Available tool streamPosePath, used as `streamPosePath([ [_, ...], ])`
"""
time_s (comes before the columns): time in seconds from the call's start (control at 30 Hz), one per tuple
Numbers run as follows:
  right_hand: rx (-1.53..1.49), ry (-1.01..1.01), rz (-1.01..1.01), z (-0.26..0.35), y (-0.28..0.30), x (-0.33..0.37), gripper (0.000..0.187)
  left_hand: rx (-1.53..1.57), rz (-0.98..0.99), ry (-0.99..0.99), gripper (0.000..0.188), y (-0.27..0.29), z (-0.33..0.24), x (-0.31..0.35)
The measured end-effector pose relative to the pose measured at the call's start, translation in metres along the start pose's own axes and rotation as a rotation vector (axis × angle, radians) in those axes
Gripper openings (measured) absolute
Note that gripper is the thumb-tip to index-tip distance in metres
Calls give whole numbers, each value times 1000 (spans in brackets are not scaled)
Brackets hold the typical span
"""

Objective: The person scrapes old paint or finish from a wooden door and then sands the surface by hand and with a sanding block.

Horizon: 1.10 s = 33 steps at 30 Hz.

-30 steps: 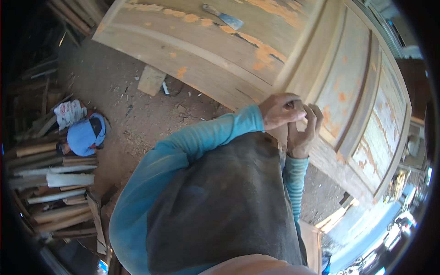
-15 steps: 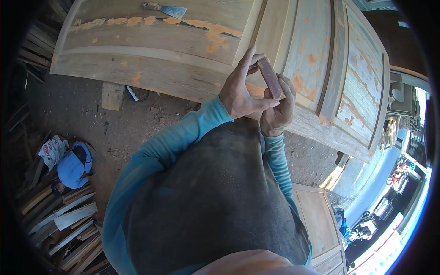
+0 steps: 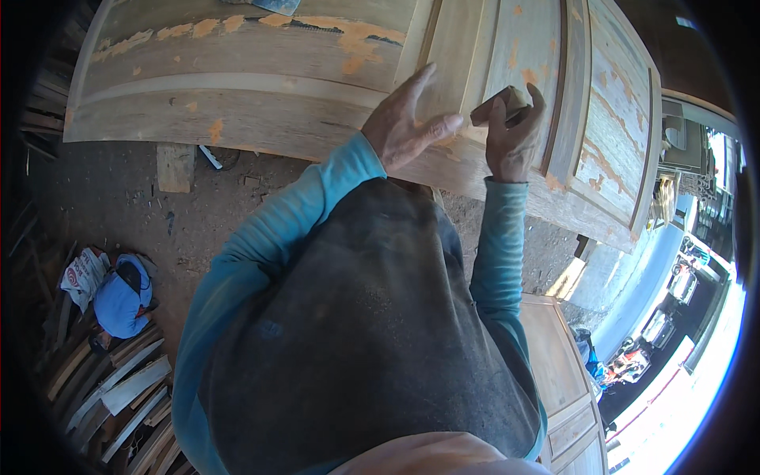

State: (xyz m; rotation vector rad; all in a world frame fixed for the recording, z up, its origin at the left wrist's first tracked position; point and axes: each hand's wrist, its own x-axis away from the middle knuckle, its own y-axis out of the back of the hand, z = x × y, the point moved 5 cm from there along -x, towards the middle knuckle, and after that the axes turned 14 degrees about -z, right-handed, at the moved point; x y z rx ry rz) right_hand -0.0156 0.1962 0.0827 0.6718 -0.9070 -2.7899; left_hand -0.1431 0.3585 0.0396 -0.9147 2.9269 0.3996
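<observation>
My right hand [image 3: 511, 150] grips a small block wrapped in brown sandpaper, a sanding block [image 3: 486, 111], between thumb and fingers, raised over the door. Apart from it, my left hand [image 3: 396, 131] is empty, its thumb and fingers spread above the door's near edge. The large wooden door [image 3: 261, 123] lies flat before me, with raised frames and panels. Orange filler patches [image 3: 360, 47] dot its surface, and a dark crack runs along the far left panel.
A putty knife [image 3: 277, 5] lies on the door's far left part. A wooden support [image 3: 176, 168] stands under the near edge. Stacked wood offcuts [image 3: 131, 388], a blue bundle [image 3: 120, 301] and a white sack [image 3: 83, 277] are at left. Another panelled door [image 3: 546, 336] is at lower right.
Both hands held the sanding block together before. My left hand has let go and opened, while my right hand has moved right and away with the block.
</observation>
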Motion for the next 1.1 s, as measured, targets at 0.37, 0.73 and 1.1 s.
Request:
streamPosePath([
  [0.37, 509, 267, 15, -52, -94, -50, 31, -446, -484, -136, 67, 191, 97, -91],
  [0.73, 325, 345, -16, -56, -81, -23, 16, -462, -624, -208, 50, 230, 147, -101],
  [1.1, 366, 231, 95, -60, -85, -25, 16, -739, -663, -292, 62, 219, 135, -92],
])
